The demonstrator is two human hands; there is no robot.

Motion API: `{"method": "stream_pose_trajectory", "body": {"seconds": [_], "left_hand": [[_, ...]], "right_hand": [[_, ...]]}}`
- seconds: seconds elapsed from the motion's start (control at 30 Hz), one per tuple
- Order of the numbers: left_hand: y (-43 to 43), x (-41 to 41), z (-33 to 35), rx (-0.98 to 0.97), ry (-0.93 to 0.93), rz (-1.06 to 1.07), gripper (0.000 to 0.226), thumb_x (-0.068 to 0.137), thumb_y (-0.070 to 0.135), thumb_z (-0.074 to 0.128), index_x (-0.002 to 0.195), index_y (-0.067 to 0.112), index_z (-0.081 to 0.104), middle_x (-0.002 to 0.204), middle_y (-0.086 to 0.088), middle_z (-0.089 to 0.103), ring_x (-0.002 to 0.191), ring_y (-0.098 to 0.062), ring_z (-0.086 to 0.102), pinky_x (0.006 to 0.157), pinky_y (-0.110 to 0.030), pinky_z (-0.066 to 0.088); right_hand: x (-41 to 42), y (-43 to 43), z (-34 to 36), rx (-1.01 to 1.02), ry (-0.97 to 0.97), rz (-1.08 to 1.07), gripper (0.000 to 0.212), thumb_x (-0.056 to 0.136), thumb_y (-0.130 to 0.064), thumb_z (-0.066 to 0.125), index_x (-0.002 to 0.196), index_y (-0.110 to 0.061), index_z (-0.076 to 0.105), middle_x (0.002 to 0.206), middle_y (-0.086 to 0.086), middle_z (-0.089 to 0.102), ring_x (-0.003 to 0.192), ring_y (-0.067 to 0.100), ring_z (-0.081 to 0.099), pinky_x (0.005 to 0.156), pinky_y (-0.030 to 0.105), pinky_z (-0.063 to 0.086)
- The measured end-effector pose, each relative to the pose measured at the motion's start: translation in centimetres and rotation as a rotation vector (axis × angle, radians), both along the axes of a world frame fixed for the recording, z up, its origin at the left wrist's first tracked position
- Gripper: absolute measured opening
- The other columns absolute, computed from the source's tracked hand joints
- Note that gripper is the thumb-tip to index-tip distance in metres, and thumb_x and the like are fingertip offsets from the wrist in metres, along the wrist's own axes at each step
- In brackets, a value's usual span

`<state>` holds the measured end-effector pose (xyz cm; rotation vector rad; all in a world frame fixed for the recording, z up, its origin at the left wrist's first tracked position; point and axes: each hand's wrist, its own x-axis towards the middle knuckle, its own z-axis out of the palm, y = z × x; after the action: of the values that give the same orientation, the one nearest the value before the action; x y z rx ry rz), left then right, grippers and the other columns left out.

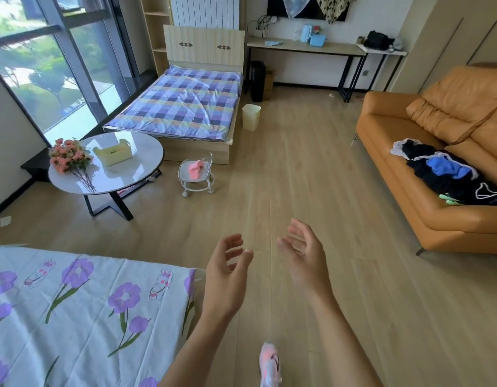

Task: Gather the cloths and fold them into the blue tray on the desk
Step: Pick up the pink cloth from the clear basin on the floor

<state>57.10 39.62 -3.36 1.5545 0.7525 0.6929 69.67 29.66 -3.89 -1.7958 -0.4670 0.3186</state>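
Observation:
My left hand and my right hand are raised in front of me over the wooden floor, both with fingers spread and nothing in them. A pink cloth lies on a small white wheeled stool near the foot of the bed. A light blue cloth rests on the far desk, left of a blue tray. A pile of dark, blue and white cloths sits on the orange sofa at the right. Two more cloths hang on the far wall.
A round white table with pink flowers and a yellow basket stands at the left. A checked bed, a pale bin and a black bin lie ahead. A flowered sheet covers a surface at my lower left.

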Motion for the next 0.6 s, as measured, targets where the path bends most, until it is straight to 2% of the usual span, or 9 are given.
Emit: {"method": "stream_pose_trajectory", "body": {"seconds": [0.07,0.2,0.4,0.6], "left_hand": [[2.4,3.7,-0.5,0.002,0.006,0.012,0.025,0.094,0.019,0.063,0.118,0.024,0.061,0.116,0.01,0.065,0.106,-0.005,0.063,0.08,-0.019,0.048],[7.5,11.8,-0.7,0.012,0.008,0.042,0.026,0.094,0.02,0.063,0.12,0.023,0.061,0.117,0.008,0.066,0.105,-0.005,0.063,0.087,-0.026,0.053],[15.6,21.1,0.1,0.021,0.01,0.147,0.025,0.094,0.021,0.063,0.118,0.025,0.061,0.116,0.008,0.067,0.104,-0.005,0.064,0.086,-0.029,0.053],[24.4,28.0,-0.7,-0.037,0.036,0.256,0.023,0.094,0.019,0.062,0.117,0.023,0.062,0.112,0.006,0.068,0.096,0.0,0.065,0.087,-0.03,0.055]], "right_hand": [[3.6,2.3,-0.8,-0.002,0.004,0.015,0.056,0.091,-0.025,0.07,0.142,-0.02,0.048,0.133,-0.003,0.06,0.114,0.006,0.062,0.096,0.024,0.051],[11.7,7.6,-1.5,0.0,0.014,0.076,0.057,0.091,-0.028,0.07,0.142,-0.021,0.048,0.134,-0.004,0.059,0.114,0.008,0.061,0.09,0.016,0.047],[21.9,17.6,-0.7,-0.013,0.023,0.204,0.054,0.09,-0.027,0.07,0.14,-0.021,0.05,0.131,-0.004,0.06,0.113,0.009,0.062,0.098,0.029,0.051],[29.0,27.6,-1.3,-0.052,0.073,0.306,0.052,0.089,-0.025,0.071,0.138,-0.023,0.052,0.128,-0.006,0.061,0.109,0.007,0.064,0.096,0.029,0.052]]}}
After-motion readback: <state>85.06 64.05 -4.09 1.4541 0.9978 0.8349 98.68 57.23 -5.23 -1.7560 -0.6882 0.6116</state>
